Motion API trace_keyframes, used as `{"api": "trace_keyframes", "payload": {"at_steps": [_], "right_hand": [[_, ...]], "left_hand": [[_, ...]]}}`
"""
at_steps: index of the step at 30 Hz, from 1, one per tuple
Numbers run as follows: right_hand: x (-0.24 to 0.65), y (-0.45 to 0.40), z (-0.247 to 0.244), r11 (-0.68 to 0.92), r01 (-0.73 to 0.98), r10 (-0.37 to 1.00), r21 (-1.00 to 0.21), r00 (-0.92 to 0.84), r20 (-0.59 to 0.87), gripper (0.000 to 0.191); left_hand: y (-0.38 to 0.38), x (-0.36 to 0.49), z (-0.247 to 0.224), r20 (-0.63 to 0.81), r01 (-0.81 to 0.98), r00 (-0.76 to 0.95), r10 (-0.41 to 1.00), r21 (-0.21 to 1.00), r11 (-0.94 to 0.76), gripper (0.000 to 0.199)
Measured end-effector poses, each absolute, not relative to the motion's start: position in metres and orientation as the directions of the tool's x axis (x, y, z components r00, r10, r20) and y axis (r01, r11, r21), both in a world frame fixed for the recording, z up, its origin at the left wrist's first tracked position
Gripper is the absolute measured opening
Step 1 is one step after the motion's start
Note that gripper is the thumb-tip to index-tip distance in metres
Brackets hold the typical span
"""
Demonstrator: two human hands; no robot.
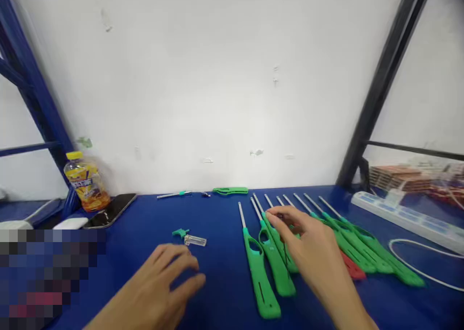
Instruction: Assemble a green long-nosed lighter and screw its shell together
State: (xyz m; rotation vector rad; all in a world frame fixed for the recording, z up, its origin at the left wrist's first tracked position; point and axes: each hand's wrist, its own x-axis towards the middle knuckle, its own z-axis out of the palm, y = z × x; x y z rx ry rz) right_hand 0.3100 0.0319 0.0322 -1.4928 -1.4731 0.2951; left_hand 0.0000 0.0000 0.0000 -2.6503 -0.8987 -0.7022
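Observation:
Several green long-necked lighters (261,277) lie in a row on the blue table, metal tubes pointing away, with a red one (353,267) among them. Over this row is my right hand (304,238), thumb and index finger pinched on a thin dark object (285,260) that I cannot make out well. My left hand (163,281) hovers over the table with fingers bent and apart, holding nothing. Just beyond it lie a small teal trigger piece (180,233) and a clear plastic part (195,241). Farther back are a metal tube (170,194) with wire and a green handle shell (230,190).
At the back left stand a yellow-capped bottle (87,182) and a dark phone (112,210), beside a white item (71,223). A white power strip (406,220) and a looped cable (416,243) lie at the right. A white wall rises behind the blue table (217,267).

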Motion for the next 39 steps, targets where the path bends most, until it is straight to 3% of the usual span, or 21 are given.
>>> {"api": "trace_keyframes", "payload": {"at_steps": [5, 8, 12, 18, 23, 28, 34, 39], "right_hand": [[0.313, 0.03, 0.035, 0.225, 0.671, 0.821, -0.706, 0.26, 0.509, 0.025], [0.311, 0.028, 0.038, 0.253, 0.662, 0.81, -0.705, 0.253, 0.529, 0.023], [0.312, 0.027, 0.04, 0.263, 0.652, 0.79, -0.711, 0.277, 0.547, 0.022], [0.322, 0.027, 0.04, 0.281, 0.638, 0.776, -0.717, 0.289, 0.561, 0.024], [0.325, 0.023, 0.044, 0.293, 0.603, 0.782, -0.742, 0.296, 0.549, 0.024], [0.322, 0.02, 0.045, 0.313, 0.504, 0.84, -0.805, 0.248, 0.482, 0.021], [0.304, 0.021, 0.042, 0.394, 0.368, 0.912, -0.842, -0.047, 0.406, 0.018], [0.284, 0.016, 0.037, 0.456, 0.463, 0.889, -0.76, -0.276, 0.365, 0.031]], "left_hand": [[0.083, 0.005, 0.064, 0.166, 0.702, 0.709, 0.685, -0.251, -0.666, 0.028], [0.15, 0.024, 0.069, 0.127, 0.723, 0.679, 0.723, -0.29, -0.627, 0.019], [0.227, 0.052, 0.049, 0.057, 0.758, 0.626, 0.777, -0.279, -0.59, 0.033], [0.274, 0.075, 0.024, -0.025, 0.806, 0.55, 0.835, -0.246, -0.538, 0.036], [0.264, 0.078, 0.026, -0.052, 0.801, 0.543, 0.838, -0.267, -0.535, 0.034], [0.22, 0.075, 0.049, 0.026, 0.809, 0.531, 0.847, -0.313, -0.497, 0.033], [0.14, 0.049, 0.101, 0.137, 0.807, 0.537, 0.833, -0.37, -0.46, 0.016], [0.064, -0.002, 0.106, 0.227, 0.812, 0.55, 0.804, -0.369, -0.451, 0.03]]}}
